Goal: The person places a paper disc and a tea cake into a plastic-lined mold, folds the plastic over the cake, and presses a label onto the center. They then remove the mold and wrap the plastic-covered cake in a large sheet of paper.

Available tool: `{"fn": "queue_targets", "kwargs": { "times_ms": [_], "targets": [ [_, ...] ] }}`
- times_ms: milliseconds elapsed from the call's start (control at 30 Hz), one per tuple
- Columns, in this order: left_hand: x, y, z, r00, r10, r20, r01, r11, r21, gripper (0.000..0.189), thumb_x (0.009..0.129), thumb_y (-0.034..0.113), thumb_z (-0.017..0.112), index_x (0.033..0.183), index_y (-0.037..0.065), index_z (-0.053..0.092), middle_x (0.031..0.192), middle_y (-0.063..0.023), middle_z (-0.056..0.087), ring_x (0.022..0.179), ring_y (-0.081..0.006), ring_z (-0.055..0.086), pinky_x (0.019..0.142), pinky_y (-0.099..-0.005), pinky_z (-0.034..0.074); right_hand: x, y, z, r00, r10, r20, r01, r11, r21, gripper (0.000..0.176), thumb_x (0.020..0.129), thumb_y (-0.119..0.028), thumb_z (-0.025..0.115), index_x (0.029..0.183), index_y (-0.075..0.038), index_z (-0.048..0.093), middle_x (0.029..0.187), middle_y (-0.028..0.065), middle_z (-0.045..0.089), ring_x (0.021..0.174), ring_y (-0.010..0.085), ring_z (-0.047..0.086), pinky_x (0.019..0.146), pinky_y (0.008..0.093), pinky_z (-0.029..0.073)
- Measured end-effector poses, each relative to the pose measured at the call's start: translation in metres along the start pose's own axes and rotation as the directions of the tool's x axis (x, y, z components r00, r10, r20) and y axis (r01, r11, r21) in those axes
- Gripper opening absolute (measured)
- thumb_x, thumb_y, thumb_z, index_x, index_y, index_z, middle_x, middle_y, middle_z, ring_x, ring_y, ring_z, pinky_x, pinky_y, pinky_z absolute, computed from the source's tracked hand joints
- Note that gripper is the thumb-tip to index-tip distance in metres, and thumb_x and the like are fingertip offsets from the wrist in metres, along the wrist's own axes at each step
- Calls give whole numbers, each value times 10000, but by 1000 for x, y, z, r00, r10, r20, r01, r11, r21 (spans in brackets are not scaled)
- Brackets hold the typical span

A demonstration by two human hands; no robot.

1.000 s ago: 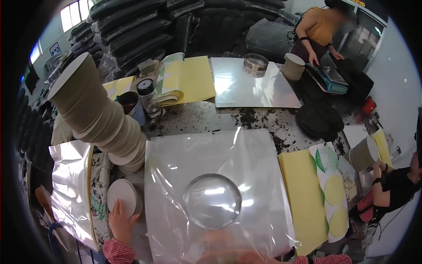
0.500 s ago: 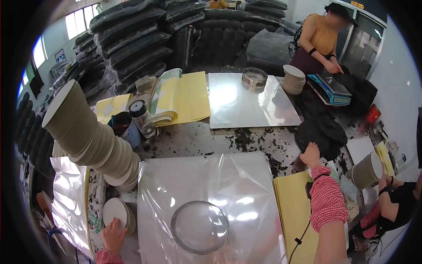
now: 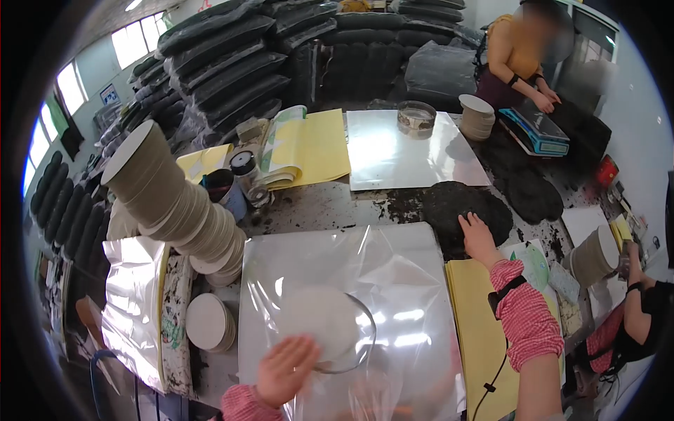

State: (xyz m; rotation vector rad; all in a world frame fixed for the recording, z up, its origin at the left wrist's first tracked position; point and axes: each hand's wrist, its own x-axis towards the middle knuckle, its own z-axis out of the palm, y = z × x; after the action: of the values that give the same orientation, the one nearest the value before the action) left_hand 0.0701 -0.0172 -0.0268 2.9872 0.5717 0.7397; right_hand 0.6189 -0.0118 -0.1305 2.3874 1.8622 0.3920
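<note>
My left hand (image 3: pixel 288 368) holds a thin pale round disc (image 3: pixel 319 323), blurred by motion, over a clear ring (image 3: pixel 371 324). The disc covers much of the ring, which lies on a transparent plastic sheet (image 3: pixel 414 281). Left of the sheet is a short stack of similar discs (image 3: pixel 208 321). At the front edge of a dark, soft-looking mass (image 3: pixel 463 207), my right hand (image 3: pixel 481 237) touches it with fingers stretched out. What the mass is made of I cannot make out.
A tall leaning disc stack (image 3: pixel 175 189) rises at left. Further back are a jar (image 3: pixel 249 175), yellow sheets (image 3: pixel 323 147) and a shiny board (image 3: pixel 393 161) with another ring (image 3: pixel 416 118). One person (image 3: pixel 516 52) works back right; another's arm (image 3: pixel 635 281) shows at right.
My left hand has gone from the short stack to the ring with a disc. A dark portion now lies further left, under my right hand, apart from the other dark material. The view has shifted slightly.
</note>
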Motion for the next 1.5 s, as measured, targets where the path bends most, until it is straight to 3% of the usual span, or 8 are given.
{"fn": "queue_targets", "kwargs": {
  "times_ms": [167,467,600,767,833,933,1133,1500],
  "targets": [
    [4,10,29,875,-111,471,235,949,-211,516,904,349,629,1351,104,552,1391,-165,539,1288,-302,535,1047,-481,438,1,24,-16,996,-12,-89,34,966,256,532,831,-63,602,1353,-3,517,1305,242,577,1231,381,540,1020,444,459],
    [40,-14,108,857,58,511,-52,998,-26,727,935,569,493,1545,226,297,1608,-215,172,1473,-452,186,1045,-784,140,3,9,-5,973,-89,-212,118,985,127,441,842,-80,624,1276,-5,592,1215,210,645,1122,348,621,921,435,504],
    [33,-22,127,800,61,597,-54,998,-29,739,947,548,478,1562,205,252,1612,-233,110,1488,-446,125,1049,-792,98,7,0,-92,826,451,-339,19,579,815,278,943,-45,574,1208,5,644,1068,188,692,920,339,679,801,361,521],
    [55,-34,105,689,2,724,128,984,-125,714,993,556,391,1574,191,196,1632,-174,110,1488,-411,162,1123,-713,112,-58,-101,-216,668,55,-742,433,783,447,270,922,-1,588,1180,68,632,1130,188,683,1018,337,669,909,376,515],
    [57,-54,84,682,-111,723,732,96,-675,673,1025,531,341,1570,165,192,1597,-153,245,1450,-344,291,1181,-549,204,-97,-133,-196,611,-242,-753,678,651,341,292,857,6,650,1146,48,650,1204,186,660,1115,384,639,985,472,507],
    [45,-65,53,780,-308,545,611,183,-770,560,994,396,451,1471,121,350,1556,-144,321,1419,-322,347,1160,-492,265,-152,-202,-170,573,-626,-529,807,544,231,364,833,-95,645,1188,-14,659,1217,144,640,1156,298,618,990,401,528],
    [5,-56,57,827,-539,158,486,544,-685,529,806,58,740,1314,51,593,1476,-151,454,1362,-326,446,1121,-408,369,-156,-232,-168,672,-589,-449,737,476,480,321,824,-83,661,1138,-17,675,1157,129,658,1081,270,646,879,334,553],
    [0,-60,68,814,-571,106,436,480,-762,552,735,11,775,1268,47,636,1437,-147,496,1346,-319,467,1107,-394,390,-72,-286,-152,829,-457,-323,555,595,582,111,819,-186,647,824,-76,632,814,44,605,767,244,626,649,348,527]
  ]
}}
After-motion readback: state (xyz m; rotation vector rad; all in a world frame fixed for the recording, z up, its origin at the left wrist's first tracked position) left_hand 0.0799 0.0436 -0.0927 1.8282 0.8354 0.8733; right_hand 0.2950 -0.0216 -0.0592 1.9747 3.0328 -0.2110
